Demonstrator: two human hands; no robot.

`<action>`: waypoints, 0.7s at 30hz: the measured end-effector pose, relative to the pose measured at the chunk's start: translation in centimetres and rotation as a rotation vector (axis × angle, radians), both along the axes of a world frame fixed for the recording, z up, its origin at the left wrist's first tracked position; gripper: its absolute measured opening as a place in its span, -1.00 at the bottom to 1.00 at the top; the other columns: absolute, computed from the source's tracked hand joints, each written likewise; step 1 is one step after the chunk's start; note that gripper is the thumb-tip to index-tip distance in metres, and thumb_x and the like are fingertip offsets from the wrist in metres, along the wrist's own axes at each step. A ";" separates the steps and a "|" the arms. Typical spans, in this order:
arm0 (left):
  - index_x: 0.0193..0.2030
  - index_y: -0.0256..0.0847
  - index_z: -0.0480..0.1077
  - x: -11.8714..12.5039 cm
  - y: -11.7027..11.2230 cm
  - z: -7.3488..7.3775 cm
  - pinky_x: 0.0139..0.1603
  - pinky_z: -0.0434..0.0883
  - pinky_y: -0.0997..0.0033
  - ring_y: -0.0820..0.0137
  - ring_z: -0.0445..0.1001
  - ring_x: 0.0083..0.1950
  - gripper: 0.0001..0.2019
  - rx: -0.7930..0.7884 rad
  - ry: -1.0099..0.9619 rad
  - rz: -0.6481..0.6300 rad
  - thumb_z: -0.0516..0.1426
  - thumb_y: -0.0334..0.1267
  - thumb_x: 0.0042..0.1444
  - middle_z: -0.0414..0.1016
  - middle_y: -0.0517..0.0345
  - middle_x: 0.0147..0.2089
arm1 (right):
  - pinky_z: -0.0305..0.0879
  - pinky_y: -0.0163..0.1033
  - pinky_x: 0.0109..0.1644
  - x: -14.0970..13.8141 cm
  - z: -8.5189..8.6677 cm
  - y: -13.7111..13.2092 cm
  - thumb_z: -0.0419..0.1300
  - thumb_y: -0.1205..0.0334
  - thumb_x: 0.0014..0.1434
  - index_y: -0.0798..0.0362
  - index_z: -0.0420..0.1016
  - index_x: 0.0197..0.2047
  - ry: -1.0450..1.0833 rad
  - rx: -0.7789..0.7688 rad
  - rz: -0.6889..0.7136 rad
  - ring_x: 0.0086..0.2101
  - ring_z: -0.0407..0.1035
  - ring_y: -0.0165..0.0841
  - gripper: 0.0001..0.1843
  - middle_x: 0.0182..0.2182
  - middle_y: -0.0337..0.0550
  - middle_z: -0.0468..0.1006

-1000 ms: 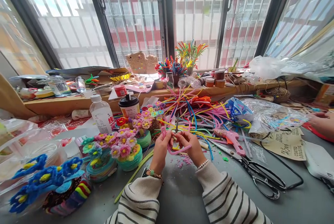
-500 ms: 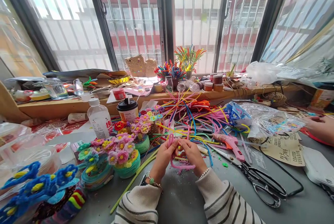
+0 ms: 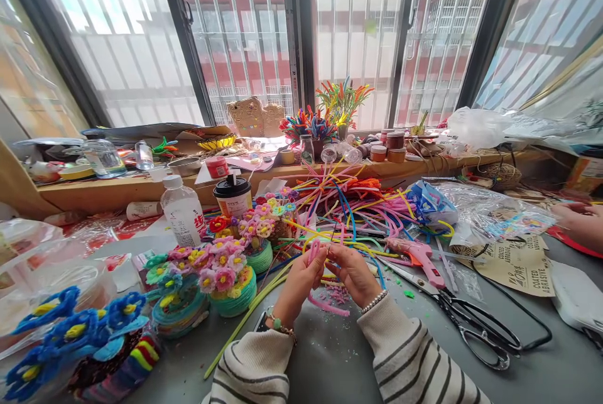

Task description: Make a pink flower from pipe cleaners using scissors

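My left hand is closed on a bent pink pipe cleaner. A loop of it stands above the thumb, and a loose end hangs below the fingers. Fingertips nearly touching the left, my right hand pinches beside it. A thin dark line like a wire rises at the right fingertips, but whatever lies between them is too small to name. Pink fuzz is scattered on the grey table under the hands. Behind them lies a heap of coloured pipe cleaners.
To the left stand fuzzy flower pots, a plastic bottle and a lidded cup. On the right lie a pink glue gun, large scissors and sandpaper. Another person's hand shows at the right edge.
My right hand has shifted slightly right and turned, its fingertips drawn a little off the left. The pink pipe cleaner's lower end now slants down more. The camera view has shifted slightly.
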State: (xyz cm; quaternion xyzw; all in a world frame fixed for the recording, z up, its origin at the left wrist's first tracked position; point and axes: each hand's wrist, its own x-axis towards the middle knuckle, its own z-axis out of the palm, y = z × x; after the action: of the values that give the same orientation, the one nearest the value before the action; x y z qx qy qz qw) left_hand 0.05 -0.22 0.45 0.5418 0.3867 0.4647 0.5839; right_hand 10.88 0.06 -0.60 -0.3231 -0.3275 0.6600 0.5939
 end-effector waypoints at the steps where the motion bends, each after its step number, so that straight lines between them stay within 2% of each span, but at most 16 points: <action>1: -0.58 -0.22 0.13 0.1 0.0 0.0 -0.71 -0.05 0.55 0.64 -0.07 -0.75 -0.63 -0.007 -0.013 -0.015 0.05 0.07 -0.13 -0.02 0.45 -0.78 | 0.26 -0.32 -0.29 0.0 0.0 0.1 0.23 0.23 -0.18 0.10 0.49 -0.45 0.005 -0.003 -0.017 -0.36 0.34 -0.40 -0.84 -0.42 -0.18 0.49; 6: -0.39 -0.22 0.16 0.3 0.0 -0.1 -0.73 -0.06 0.58 0.65 -0.10 -0.75 -0.67 0.005 -0.080 -0.120 0.05 0.03 -0.09 -0.02 0.48 -0.76 | 0.24 -0.34 -0.31 -0.1 0.0 0.2 0.26 0.23 -0.21 0.10 0.47 -0.43 0.058 0.022 -0.055 -0.37 0.33 -0.42 -0.81 -0.42 -0.19 0.49; 11: -0.24 -0.22 0.18 0.4 -0.6 0.2 -0.72 -0.05 0.59 0.63 -0.08 -0.72 -0.67 0.042 -0.056 -0.162 0.06 -0.03 -0.06 0.01 0.45 -0.73 | 0.23 -0.35 -0.35 -0.1 0.0 0.4 0.26 0.24 -0.21 0.10 0.46 -0.42 0.094 0.032 -0.095 -0.38 0.33 -0.41 -0.80 -0.43 -0.20 0.48; 17: -0.17 -0.21 0.19 0.2 -1.0 0.6 -0.71 -0.03 0.57 0.61 0.04 -0.70 -0.69 0.064 0.021 -0.225 0.06 -0.11 -0.03 0.21 0.33 -0.64 | 0.22 -0.35 -0.42 0.6 0.0 0.6 0.26 0.27 -0.23 0.09 0.47 -0.44 0.120 0.011 -0.053 -0.44 0.33 -0.42 -0.82 -0.48 -0.23 0.48; 21: -0.05 -0.24 0.16 0.0 -1.1 0.6 -0.69 -0.01 0.54 0.59 0.05 -0.69 -0.63 0.086 0.014 -0.262 0.02 -0.14 0.00 0.25 0.27 -0.63 | 0.22 -0.36 -0.43 0.9 0.1 0.6 0.24 0.29 -0.21 0.08 0.48 -0.44 0.138 -0.008 -0.032 -0.44 0.33 -0.42 -0.83 -0.45 -0.22 0.49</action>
State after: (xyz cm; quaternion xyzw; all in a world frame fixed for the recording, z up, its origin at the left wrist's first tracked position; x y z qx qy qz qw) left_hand 0.09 -1.32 1.04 0.6153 0.2965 0.3969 0.6131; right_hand 11.81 0.62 -0.46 -0.2845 -0.2780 0.6725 0.6241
